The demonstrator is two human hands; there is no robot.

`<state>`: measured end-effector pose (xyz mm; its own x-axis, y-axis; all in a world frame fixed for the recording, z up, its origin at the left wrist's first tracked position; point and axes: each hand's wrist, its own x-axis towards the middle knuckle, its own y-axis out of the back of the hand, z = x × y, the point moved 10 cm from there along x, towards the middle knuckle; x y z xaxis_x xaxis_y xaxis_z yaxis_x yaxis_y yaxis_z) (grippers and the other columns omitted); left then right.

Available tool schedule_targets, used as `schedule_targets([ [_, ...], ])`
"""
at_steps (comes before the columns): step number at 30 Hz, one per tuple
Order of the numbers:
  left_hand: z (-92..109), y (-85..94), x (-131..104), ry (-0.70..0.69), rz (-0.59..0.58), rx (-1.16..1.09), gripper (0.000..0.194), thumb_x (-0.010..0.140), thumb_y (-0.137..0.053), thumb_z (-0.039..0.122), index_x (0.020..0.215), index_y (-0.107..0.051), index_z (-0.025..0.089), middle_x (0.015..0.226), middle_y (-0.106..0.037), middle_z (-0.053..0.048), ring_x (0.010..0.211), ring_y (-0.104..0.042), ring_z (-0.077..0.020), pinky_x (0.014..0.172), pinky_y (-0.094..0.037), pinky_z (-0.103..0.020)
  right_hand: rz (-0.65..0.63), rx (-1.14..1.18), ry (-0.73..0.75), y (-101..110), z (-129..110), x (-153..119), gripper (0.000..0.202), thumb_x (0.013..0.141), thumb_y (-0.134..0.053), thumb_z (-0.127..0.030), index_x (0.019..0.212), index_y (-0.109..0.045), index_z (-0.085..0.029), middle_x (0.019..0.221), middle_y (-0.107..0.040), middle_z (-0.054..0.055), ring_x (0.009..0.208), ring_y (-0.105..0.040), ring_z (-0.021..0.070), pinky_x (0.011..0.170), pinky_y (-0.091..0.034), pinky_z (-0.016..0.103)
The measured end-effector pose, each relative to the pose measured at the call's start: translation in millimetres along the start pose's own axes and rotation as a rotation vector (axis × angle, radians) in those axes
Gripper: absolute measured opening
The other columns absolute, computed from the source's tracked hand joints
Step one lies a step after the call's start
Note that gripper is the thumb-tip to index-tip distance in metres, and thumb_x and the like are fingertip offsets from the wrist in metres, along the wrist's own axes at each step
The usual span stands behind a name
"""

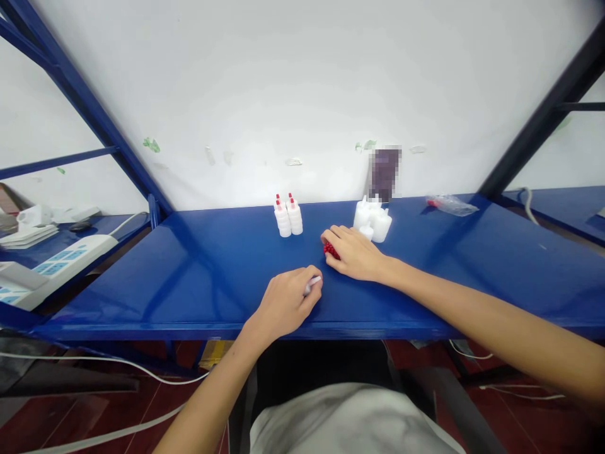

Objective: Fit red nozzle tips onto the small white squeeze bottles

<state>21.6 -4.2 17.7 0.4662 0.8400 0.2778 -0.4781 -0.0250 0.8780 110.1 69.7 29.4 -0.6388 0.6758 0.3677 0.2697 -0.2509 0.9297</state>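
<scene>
My left hand [290, 299] is closed around a small white squeeze bottle [312, 285] near the front of the table; its pale nozzle pokes out between thumb and fingers, and most of its body is hidden. Just beyond it, my right hand [354, 253] has its fingers curled over a small heap of red caps [331, 250], which shows between thumb and forefinger. To the left stand several white bottles with red tips [288, 217] in a tight group. Behind my right hand are several white bottles [379, 224] without red tips.
The blue table [212, 265] runs back to a white wall. A clear plastic bag [452, 205] with something red in it lies at the back right. A dark, pixelated object [385, 173] leans on the wall. A white power strip [61, 265] sits at the left.
</scene>
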Motion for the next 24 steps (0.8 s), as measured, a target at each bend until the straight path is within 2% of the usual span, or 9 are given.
schedule_targets([
  [6,0.0,0.5,-0.5,0.005,-0.003,-0.007,0.020,0.102,-0.035,0.029,0.096,-0.053,0.023,0.084,-0.061,0.001,0.074,-0.057,-0.0153,0.070,-0.039,-0.027,-0.061,0.083,0.057,17.3,2.6,-9.0,0.030,0.085,-0.052,-0.028,0.113,-0.051,-0.018,0.106,-0.063,0.011,0.089,-0.057,0.0258,0.082,-0.038,0.038],
  [8,0.2,0.2,-0.9,0.001,-0.007,-0.016,0.020,0.102,-0.036,0.030,0.096,-0.053,0.023,0.085,-0.062,0.001,0.076,-0.058,-0.0153,0.071,-0.040,-0.027,-0.127,0.077,0.045,18.7,10.9,-14.1,0.032,0.084,-0.052,-0.026,0.115,-0.050,-0.019,0.092,-0.065,0.007,0.079,-0.057,0.0235,0.081,-0.037,0.038],
  [10,-0.2,0.0,-1.4,0.000,-0.007,-0.019,0.020,0.102,-0.036,0.030,0.096,-0.053,0.023,0.085,-0.062,0.001,0.076,-0.058,-0.0154,0.072,-0.040,-0.027,-0.208,0.090,-0.003,15.7,23.0,-19.6,0.035,0.083,-0.052,-0.025,0.117,-0.048,-0.020,0.073,-0.061,0.001,0.065,-0.054,0.0206,0.072,-0.036,0.034],
  [13,-1.1,-0.4,-1.6,0.004,-0.007,-0.017,0.020,0.102,-0.036,0.031,0.096,-0.054,0.023,0.085,-0.062,0.001,0.076,-0.059,-0.0156,0.072,-0.040,-0.027,-0.293,0.169,-0.055,8.2,34.1,-25.7,0.041,0.082,-0.054,-0.023,0.121,-0.044,-0.020,0.064,-0.056,-0.001,0.058,-0.050,0.0189,0.057,-0.031,0.029],
  [18,-1.3,-0.7,-1.0,0.001,-0.005,-0.009,0.020,0.102,-0.036,0.030,0.096,-0.054,0.023,0.084,-0.062,0.002,0.076,-0.058,-0.0154,0.071,-0.039,-0.027,-0.300,0.318,-0.032,1.8,29.9,-24.4,0.035,0.083,-0.058,-0.025,0.115,-0.045,-0.022,0.069,-0.060,-0.001,0.059,-0.052,0.0171,0.056,-0.033,0.028],
  [24,0.1,-1.0,-1.4,-0.004,-0.012,-0.012,0.020,0.102,-0.036,0.030,0.096,-0.053,0.023,0.084,-0.062,0.001,0.075,-0.058,-0.0152,0.071,-0.039,-0.027,-0.299,0.574,-0.113,-6.3,36.5,-18.3,0.028,0.086,-0.061,-0.040,0.100,-0.047,-0.022,0.075,-0.063,0.001,0.065,-0.058,0.0168,0.061,-0.043,0.029],
])
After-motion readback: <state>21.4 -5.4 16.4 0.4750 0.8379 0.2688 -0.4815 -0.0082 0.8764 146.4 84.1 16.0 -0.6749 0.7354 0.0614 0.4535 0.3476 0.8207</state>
